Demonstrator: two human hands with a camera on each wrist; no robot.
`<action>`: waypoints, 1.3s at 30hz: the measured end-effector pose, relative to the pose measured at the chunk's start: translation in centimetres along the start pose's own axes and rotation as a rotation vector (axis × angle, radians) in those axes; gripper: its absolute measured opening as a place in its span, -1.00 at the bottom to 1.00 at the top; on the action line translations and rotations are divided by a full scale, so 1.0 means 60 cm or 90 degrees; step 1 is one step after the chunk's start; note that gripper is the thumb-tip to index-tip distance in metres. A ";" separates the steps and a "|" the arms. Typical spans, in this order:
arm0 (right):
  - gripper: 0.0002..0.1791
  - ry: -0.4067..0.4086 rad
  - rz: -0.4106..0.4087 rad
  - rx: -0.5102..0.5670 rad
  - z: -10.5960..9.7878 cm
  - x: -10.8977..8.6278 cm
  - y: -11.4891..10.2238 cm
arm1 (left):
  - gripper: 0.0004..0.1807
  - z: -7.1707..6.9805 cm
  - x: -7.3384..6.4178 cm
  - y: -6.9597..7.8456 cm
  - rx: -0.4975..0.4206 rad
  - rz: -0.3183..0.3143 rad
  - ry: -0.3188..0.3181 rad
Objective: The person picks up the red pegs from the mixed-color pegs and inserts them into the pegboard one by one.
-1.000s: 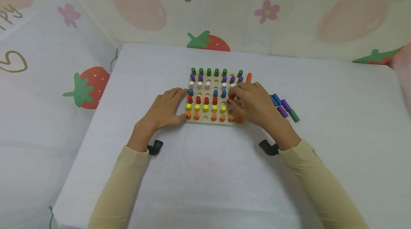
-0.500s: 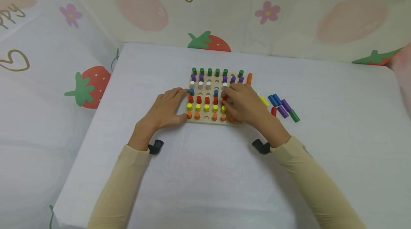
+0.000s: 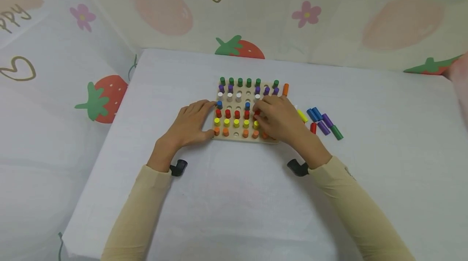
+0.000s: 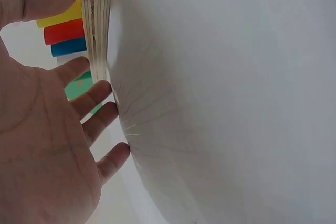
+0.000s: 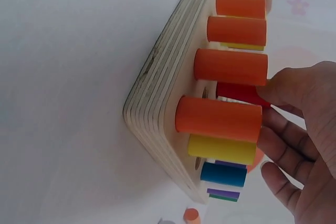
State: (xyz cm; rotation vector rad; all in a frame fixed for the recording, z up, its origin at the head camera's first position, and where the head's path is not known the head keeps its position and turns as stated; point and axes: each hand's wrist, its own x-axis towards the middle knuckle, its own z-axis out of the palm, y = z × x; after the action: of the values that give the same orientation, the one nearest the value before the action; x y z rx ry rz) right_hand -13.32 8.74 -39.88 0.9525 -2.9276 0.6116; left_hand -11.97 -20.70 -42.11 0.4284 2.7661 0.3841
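A wooden pegboard point(image 3: 243, 139) lies on the table, with rows of upright coloured pegs. My right hand point(image 3: 280, 118) reaches over its right side and pinches a red peg point(image 5: 239, 93) between thumb and fingers, at the right end of the row of red pegs point(image 3: 237, 114). In the right wrist view the peg's base is at the board's face, behind the orange pegs point(image 5: 231, 67). My left hand point(image 3: 187, 126) rests at the board's left edge, fingers extended, with the thumb near its front corner. That edge point(image 4: 97, 30) shows beside the fingertips in the left wrist view.
Right of the board lie loose pegs: two blue point(image 3: 314, 113), two purple point(image 3: 323, 127), a green point(image 3: 336, 132), a red point(image 3: 313, 127) and a yellow point(image 3: 302, 116). An orange peg point(image 3: 285, 89) is by the far right corner. A patterned cloth point(image 3: 278, 17) hangs behind the table.
My right hand has shifted left along the red row with the red peg, uncovering a red and a yellow peg on the table. My left hand has stayed at the board's edge.
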 end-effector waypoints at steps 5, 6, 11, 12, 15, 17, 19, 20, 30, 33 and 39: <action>-0.77 -0.005 0.023 0.007 0.001 -0.003 0.006 | -0.04 -0.001 -0.002 0.003 0.004 0.000 -0.005; -0.77 -0.005 0.023 0.009 0.001 -0.004 0.006 | -0.04 -0.001 -0.002 0.003 0.004 0.001 -0.005; -0.76 -0.003 0.015 0.018 0.004 -0.005 0.006 | -0.04 -0.003 -0.002 0.004 0.002 -0.001 -0.008; -0.76 -0.002 0.014 0.018 0.004 -0.005 0.006 | -0.04 -0.004 -0.002 0.004 0.001 -0.001 -0.009; -0.77 0.002 0.012 0.019 0.006 -0.006 0.006 | -0.03 -0.006 -0.001 0.004 0.000 0.000 -0.013; -0.76 0.002 0.013 0.017 0.006 -0.007 0.005 | -0.04 -0.006 -0.001 0.003 -0.004 0.000 -0.013; -0.76 -0.001 0.018 0.015 0.004 -0.008 0.004 | -0.04 -0.004 0.000 0.002 -0.003 0.001 -0.013; -0.75 -0.002 0.022 0.013 0.003 -0.009 0.003 | -0.04 -0.003 0.000 0.002 -0.003 0.002 -0.012; -0.74 0.036 0.037 0.035 -0.010 -0.037 0.018 | -0.02 -0.008 0.001 0.003 0.001 0.000 -0.014; -0.73 0.038 0.052 0.043 -0.016 -0.050 0.026 | -0.02 -0.006 0.002 0.003 0.003 0.001 -0.015; -0.73 0.043 0.083 0.041 -0.023 -0.071 0.044 | -0.03 -0.006 0.002 0.003 0.001 0.002 -0.011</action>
State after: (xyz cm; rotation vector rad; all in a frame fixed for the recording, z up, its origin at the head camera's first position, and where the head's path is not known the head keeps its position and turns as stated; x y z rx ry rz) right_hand -11.48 13.58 -40.08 0.7345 -2.9435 0.7327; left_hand -12.15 -20.59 -41.76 0.4350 2.7488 0.3773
